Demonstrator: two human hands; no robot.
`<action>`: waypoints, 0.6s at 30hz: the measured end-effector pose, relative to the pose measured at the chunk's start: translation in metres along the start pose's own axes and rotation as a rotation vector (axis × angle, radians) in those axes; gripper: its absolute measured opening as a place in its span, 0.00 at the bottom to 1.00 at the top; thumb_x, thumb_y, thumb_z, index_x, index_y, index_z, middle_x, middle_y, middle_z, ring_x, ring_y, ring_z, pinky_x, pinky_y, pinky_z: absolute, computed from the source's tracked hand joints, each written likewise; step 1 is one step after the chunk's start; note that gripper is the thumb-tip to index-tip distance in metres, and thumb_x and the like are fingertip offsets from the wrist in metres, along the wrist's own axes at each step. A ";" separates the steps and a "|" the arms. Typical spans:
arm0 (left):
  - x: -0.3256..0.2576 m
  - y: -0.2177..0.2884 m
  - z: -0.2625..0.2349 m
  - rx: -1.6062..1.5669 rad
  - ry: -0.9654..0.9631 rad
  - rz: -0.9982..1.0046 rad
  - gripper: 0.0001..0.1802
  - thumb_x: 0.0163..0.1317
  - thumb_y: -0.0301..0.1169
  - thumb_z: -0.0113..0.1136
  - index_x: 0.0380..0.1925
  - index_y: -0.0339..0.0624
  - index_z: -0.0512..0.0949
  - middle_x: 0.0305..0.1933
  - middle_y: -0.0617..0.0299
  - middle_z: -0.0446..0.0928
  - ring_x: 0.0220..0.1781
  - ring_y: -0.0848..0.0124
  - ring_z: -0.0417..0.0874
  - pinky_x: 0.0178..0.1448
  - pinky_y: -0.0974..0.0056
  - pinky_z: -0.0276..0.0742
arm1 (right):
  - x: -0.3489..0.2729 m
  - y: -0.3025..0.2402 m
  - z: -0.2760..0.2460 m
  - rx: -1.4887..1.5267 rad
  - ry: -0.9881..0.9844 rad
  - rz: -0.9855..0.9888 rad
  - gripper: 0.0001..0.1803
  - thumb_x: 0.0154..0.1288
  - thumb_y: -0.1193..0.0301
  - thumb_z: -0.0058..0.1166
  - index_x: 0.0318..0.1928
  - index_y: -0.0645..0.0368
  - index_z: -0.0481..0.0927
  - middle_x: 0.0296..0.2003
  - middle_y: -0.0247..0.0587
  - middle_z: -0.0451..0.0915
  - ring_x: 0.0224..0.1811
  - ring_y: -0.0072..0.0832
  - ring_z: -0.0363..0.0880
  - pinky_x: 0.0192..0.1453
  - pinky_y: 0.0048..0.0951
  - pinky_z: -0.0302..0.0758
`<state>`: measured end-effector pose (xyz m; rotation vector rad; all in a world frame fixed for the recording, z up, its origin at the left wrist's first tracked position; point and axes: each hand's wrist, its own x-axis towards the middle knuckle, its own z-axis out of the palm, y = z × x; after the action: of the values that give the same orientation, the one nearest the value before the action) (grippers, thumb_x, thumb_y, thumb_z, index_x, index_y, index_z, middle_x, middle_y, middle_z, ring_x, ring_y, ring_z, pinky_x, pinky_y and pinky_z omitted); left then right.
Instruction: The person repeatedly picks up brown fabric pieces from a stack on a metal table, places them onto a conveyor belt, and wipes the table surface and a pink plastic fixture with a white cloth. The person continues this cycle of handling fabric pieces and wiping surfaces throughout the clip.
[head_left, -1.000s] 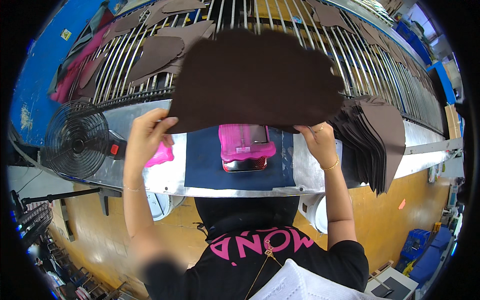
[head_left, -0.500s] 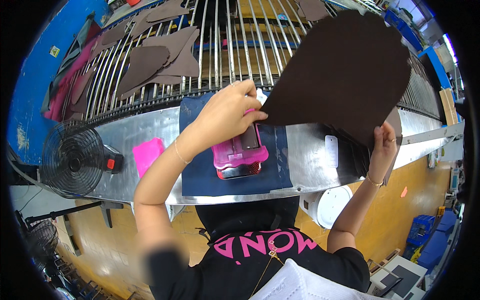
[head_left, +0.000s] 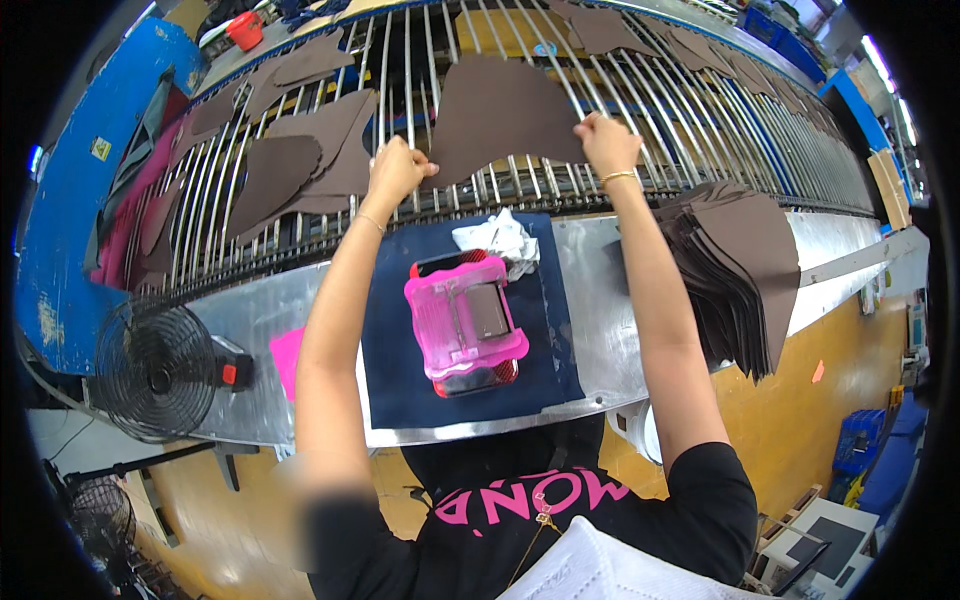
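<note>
- Gripping the brown cut piece (head_left: 500, 110) by its lower corners, left hand (head_left: 397, 170) and right hand (head_left: 607, 143) are both closed on it.
- Spread it flat across the rod rack (head_left: 700, 120), clear of neighbouring brown pieces (head_left: 300, 160).

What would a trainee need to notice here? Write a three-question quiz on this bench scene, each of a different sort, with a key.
1. True or false: both hands grip the brown cut piece on the rod rack.
2. What lies on the dark blue mat? A) pink plastic device B) scissors C) hammer
3. Fill in: the stack of brown pieces sits by the person's ___ arm.

Key:
1. True: left hand and right hand pinch its lower edge.
2. A, the pink plastic device, beside a white cloth.
3. Right.
</note>
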<state>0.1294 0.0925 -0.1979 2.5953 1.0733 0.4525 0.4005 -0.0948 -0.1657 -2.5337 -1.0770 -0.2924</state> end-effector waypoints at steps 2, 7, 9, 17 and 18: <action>0.006 -0.002 0.013 0.008 -0.069 -0.061 0.13 0.47 0.45 0.73 0.28 0.52 0.88 0.40 0.53 0.77 0.50 0.53 0.77 0.53 0.50 0.73 | 0.008 0.004 0.027 -0.016 -0.052 0.022 0.08 0.62 0.58 0.59 0.36 0.44 0.86 0.34 0.35 0.86 0.41 0.32 0.84 0.53 0.49 0.62; 0.010 0.000 0.025 0.104 -0.077 -0.072 0.15 0.47 0.45 0.73 0.31 0.50 0.88 0.43 0.53 0.77 0.52 0.52 0.78 0.56 0.50 0.72 | 0.010 0.007 0.028 0.015 -0.038 0.039 0.09 0.63 0.61 0.58 0.43 0.39 0.85 0.43 0.36 0.84 0.47 0.31 0.81 0.55 0.51 0.63; 0.007 -0.003 0.023 0.124 -0.057 -0.067 0.16 0.49 0.45 0.72 0.34 0.50 0.87 0.43 0.53 0.77 0.52 0.51 0.77 0.56 0.50 0.72 | -0.001 0.000 -0.015 0.112 0.033 0.010 0.12 0.64 0.62 0.57 0.47 0.41 0.84 0.45 0.37 0.83 0.49 0.32 0.81 0.56 0.51 0.65; -0.036 -0.038 -0.034 -0.156 -0.063 0.038 0.15 0.55 0.40 0.66 0.37 0.40 0.85 0.36 0.52 0.77 0.42 0.58 0.79 0.49 0.59 0.73 | -0.150 0.140 -0.209 0.034 0.252 0.165 0.21 0.66 0.61 0.54 0.52 0.64 0.79 0.51 0.50 0.80 0.57 0.42 0.75 0.62 0.38 0.69; -0.044 -0.040 -0.041 -0.204 -0.062 0.028 0.15 0.56 0.39 0.66 0.37 0.39 0.85 0.35 0.53 0.77 0.41 0.59 0.79 0.48 0.59 0.73 | -0.171 0.185 -0.212 -0.160 0.209 0.304 0.26 0.69 0.55 0.50 0.53 0.65 0.78 0.51 0.54 0.79 0.59 0.45 0.73 0.63 0.40 0.68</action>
<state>0.0586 0.0945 -0.1841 2.4311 0.9207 0.4592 0.4083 -0.4113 -0.0760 -2.6851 -0.6019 -0.5623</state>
